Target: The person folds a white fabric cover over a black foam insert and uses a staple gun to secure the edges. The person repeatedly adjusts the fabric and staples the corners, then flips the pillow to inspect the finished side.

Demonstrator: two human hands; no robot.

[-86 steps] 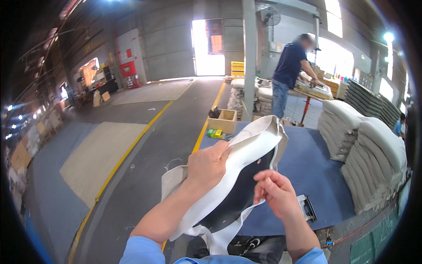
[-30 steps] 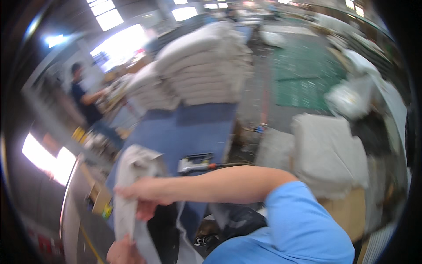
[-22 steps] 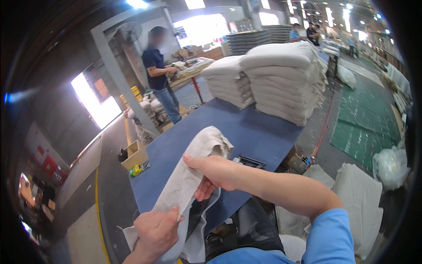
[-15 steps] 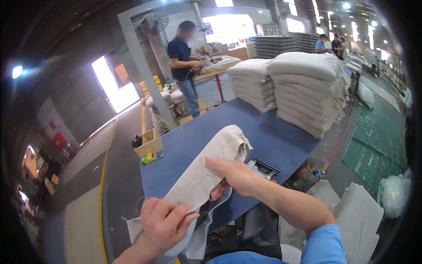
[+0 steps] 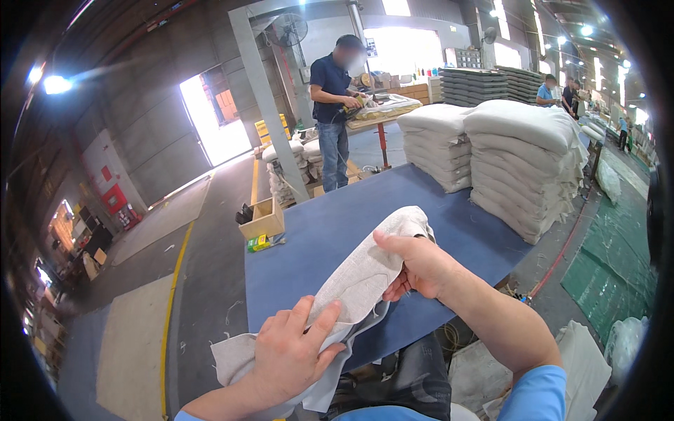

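A long, padded-looking piece wrapped in beige woven fabric (image 5: 361, 269) slants up from my lap over the blue tabletop. Its far end is rounded, with folded cloth at the tip. My right hand (image 5: 421, 263) grips that end, thumb on top and fingers curled underneath. Lower down, my left hand (image 5: 295, 344) lies on the cloth with its fingers spread and thumb apart. Loose fabric (image 5: 233, 354) hangs out beyond the left wrist, and a greyish layer shows under the piece.
On the blue table (image 5: 316, 224) stand tall stacks of beige cushions (image 5: 519, 154) at the far right. A wooden box (image 5: 263, 219) and a small green-yellow pack (image 5: 258, 243) sit at its left edge. Beyond, a co-worker (image 5: 333, 105) stands at another bench. Cloth pieces (image 5: 579, 365) lie at lower right.
My left hand has gone from a closed grip to spread fingers on the fabric. The view has shifted, and the tool formerly visible beside my right hand is now hidden.
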